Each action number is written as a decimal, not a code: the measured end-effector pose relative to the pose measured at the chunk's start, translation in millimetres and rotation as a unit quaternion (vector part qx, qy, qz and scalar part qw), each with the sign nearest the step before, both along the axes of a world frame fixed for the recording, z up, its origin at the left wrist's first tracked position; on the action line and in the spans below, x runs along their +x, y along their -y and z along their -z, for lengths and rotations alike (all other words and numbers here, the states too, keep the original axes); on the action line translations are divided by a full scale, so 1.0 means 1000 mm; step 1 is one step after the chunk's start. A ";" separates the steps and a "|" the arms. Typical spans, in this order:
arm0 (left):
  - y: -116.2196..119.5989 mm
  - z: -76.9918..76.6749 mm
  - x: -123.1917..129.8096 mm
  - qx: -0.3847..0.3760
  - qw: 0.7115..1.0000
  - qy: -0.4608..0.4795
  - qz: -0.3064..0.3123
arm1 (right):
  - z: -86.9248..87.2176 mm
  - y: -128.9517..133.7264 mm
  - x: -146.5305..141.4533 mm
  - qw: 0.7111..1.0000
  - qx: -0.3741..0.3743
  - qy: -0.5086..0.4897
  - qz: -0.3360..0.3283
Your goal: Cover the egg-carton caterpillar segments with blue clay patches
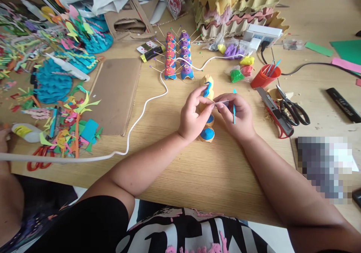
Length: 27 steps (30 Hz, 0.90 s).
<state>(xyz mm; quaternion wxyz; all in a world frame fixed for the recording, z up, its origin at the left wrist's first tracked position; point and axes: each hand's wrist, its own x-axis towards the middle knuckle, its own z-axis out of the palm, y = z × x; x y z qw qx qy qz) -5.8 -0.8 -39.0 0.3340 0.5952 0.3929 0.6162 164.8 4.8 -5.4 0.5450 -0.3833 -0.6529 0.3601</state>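
Both forearms are reaching in from the near edge and converging at the middle of the table. The left hand is angling to the right, its thumb and forefinger closing in a pinch on the left end of a small pale piece. The right hand is pinching the same piece between thumb and fingers, and a thin blue stick is poking out between its fingers. A yellow egg-carton strip is lying beneath and between the hands, running from near to far, with blue clay filling its near cups.

The wooden tabletop is holding two rows of decorated cups, one red and blue, one purple and blue, on the far side. Paper scraps and a brown cardboard sheet are lying left. An orange cup, a cutter and black-handled scissors are sitting right; egg trays are stacking up at the far side. Another person's arm is showing at the near left.

A black strip at right is bearing pale characters too small to read. The shirt is showing large white letters, partly in view.
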 end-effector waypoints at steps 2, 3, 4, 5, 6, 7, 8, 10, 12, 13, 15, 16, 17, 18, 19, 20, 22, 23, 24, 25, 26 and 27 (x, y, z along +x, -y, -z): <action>0.001 0.000 0.001 0.008 1.000 0.001 0.006 | -0.003 0.002 0.000 1.000 0.018 0.018 0.008; 0.001 0.000 0.002 0.014 1.000 0.002 0.010 | -0.004 0.002 0.000 0.999 0.024 0.027 0.013; 0.001 0.000 0.003 0.019 1.000 0.004 0.012 | -0.005 0.003 0.000 0.999 0.026 0.034 0.019; 0.001 -0.001 0.003 0.023 1.000 0.006 0.013 | -0.005 0.003 0.000 0.999 0.025 0.038 0.022; 0.001 -0.001 0.004 0.023 1.000 0.008 0.010 | -0.005 0.003 0.001 0.999 0.022 0.037 0.023; 0.001 -0.001 0.004 0.021 1.000 0.008 0.006 | -0.004 0.003 0.001 0.999 0.017 0.034 0.023; 0.000 -0.001 0.005 0.018 1.000 0.006 0.002 | -0.004 0.003 0.001 0.999 0.011 0.032 0.022; -0.001 0.000 0.004 0.010 1.000 0.003 -0.004 | -0.003 0.004 0.002 0.999 0.007 0.028 0.023; -0.002 -0.001 0.003 0.002 1.000 0.008 -0.007 | -0.003 0.004 0.003 0.999 0.012 0.032 0.033; -0.002 -0.001 0.002 -0.001 1.000 0.018 -0.008 | -0.002 0.003 0.004 0.998 0.016 0.035 0.043; -0.002 -0.004 0.001 -0.016 0.999 0.046 -0.015 | 0.000 0.000 0.007 0.996 0.017 0.044 0.072; -0.003 -0.006 0.000 -0.030 0.997 0.062 -0.022 | 0.002 -0.003 0.010 0.994 0.014 0.050 0.092; -0.003 -0.009 -0.001 -0.049 0.995 0.076 -0.032 | 0.005 -0.006 0.013 0.991 0.005 0.069 0.114; -0.003 -0.011 -0.001 -0.075 0.992 0.087 -0.044 | 0.008 -0.010 0.016 0.986 -0.002 0.105 0.131; -0.003 -0.013 -0.002 -0.102 0.989 0.097 -0.055 | 0.012 -0.015 0.019 0.977 -0.005 0.148 0.152; -0.003 -0.014 -0.002 -0.124 0.984 0.107 -0.063 | 0.016 -0.019 0.022 0.967 -0.009 0.188 0.171; -0.005 -0.016 -0.002 -0.151 0.977 0.128 -0.074 | 0.022 -0.025 0.028 0.949 -0.020 0.247 0.197; -0.005 -0.017 -0.001 -0.157 0.975 0.138 -0.077 | 0.024 -0.026 0.030 0.941 -0.015 0.263 0.213; -0.005 -0.018 -0.001 -0.160 0.973 0.144 -0.080 | 0.024 -0.026 0.031 0.933 0.000 0.273 0.234; -0.006 -0.018 -0.001 -0.162 0.972 0.148 -0.081 | 0.023 -0.025 0.031 0.926 0.024 0.277 0.255; -0.005 -0.019 0.000 -0.163 0.972 0.148 -0.081 | 0.021 -0.022 0.031 0.920 0.054 0.280 0.268; -0.005 -0.020 0.000 -0.164 0.973 0.145 -0.079 | 0.019 -0.019 0.029 0.918 0.087 0.282 0.265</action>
